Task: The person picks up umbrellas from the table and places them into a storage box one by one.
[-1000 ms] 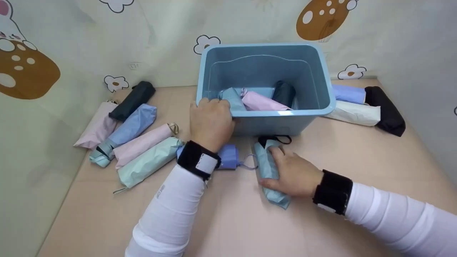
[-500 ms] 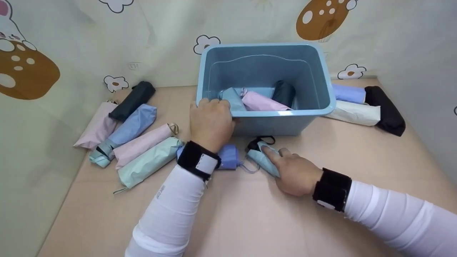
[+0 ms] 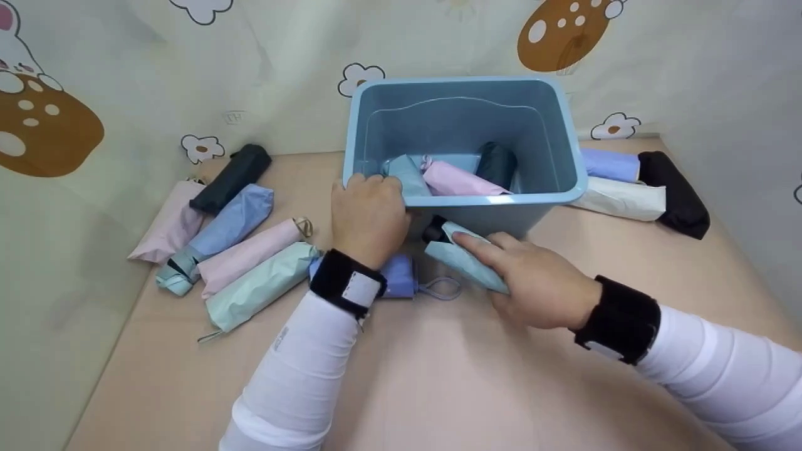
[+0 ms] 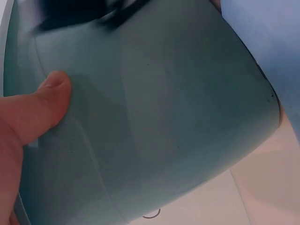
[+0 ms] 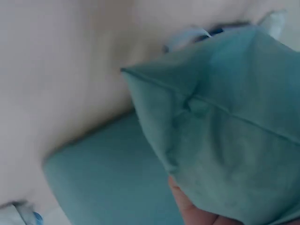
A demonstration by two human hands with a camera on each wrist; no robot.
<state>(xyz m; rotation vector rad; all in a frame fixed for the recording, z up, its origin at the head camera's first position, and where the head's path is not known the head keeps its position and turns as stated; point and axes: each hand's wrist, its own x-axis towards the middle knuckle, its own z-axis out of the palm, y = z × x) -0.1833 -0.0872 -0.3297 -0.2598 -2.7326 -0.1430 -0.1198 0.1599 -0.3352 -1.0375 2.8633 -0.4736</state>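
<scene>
My left hand (image 3: 369,216) grips the front left rim of the blue plastic bin (image 3: 470,216); its thumb (image 4: 54,96) lies against the bin's outer wall in the left wrist view. In my right hand (image 3: 542,282) is a folded light-teal umbrella (image 3: 467,260), raised in front of the bin with its black handle end toward the upper left. Its sleeve's closed end fills much of the right wrist view. Inside the bin lie a teal umbrella (image 3: 407,175), a pink umbrella (image 3: 463,180) and a dark umbrella (image 3: 497,166). A periwinkle umbrella (image 3: 400,277) is partly hidden behind my left wrist.
Several folded umbrellas lie at the left, among them a mint one (image 3: 263,285) and a black one (image 3: 232,178). Right of the bin rest a white umbrella (image 3: 626,199), a blue one (image 3: 611,164) and a black one (image 3: 673,194). A patterned sheet (image 3: 282,75) backs the table.
My right hand has picked the light-teal umbrella up off the table, turned it toward the left and raised it toward the bin's front. My left hand has stayed on the rim.
</scene>
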